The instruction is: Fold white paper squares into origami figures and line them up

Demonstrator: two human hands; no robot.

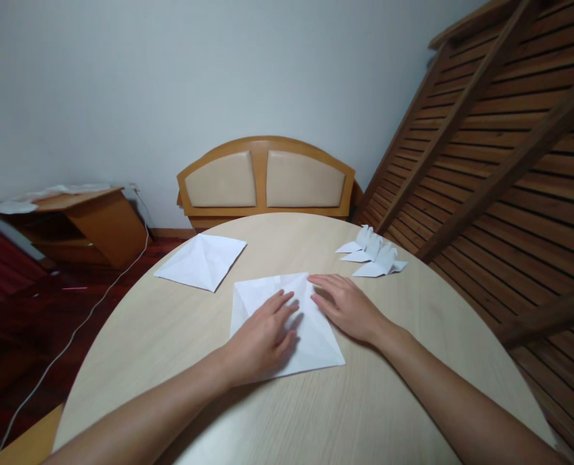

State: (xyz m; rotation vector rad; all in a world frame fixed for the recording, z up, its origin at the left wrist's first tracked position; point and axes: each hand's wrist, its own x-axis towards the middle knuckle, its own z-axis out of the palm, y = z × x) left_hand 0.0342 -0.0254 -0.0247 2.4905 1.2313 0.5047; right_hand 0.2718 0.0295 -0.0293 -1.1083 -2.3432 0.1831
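Two bare forearms of yours reached over the round, pale wood-grain worktop. Your left hand was above the near sheet, its grip released, fingers spread and slightly curved; whether the fingertips touched the paper you could not tell. Your right hand had its fingertips at the sheet's far right corner, thumb by the right edge; whether that grip pinched the paper could not be told.

The sheet lay flat in the middle of the worktop, in front of you: one piece of thin white paper, roughly square, scored with creases. It had no plain long axis; its far edge ran nearly crosswise to you, and one corner pointed near and to the right.

Beyond it, to the left, lay a second sheet, also white and creased, one corner pointing towards you. To the right stood a row of folded papers, at least three, overlapping, sharp-pointed, their flat tips pointing left.

Past the worktop rose one arched wooden headboard with two smooth beige panels. Brown wooden slats leaned at the right, and a wooden cabinet stood far left, before a plain pale wall.
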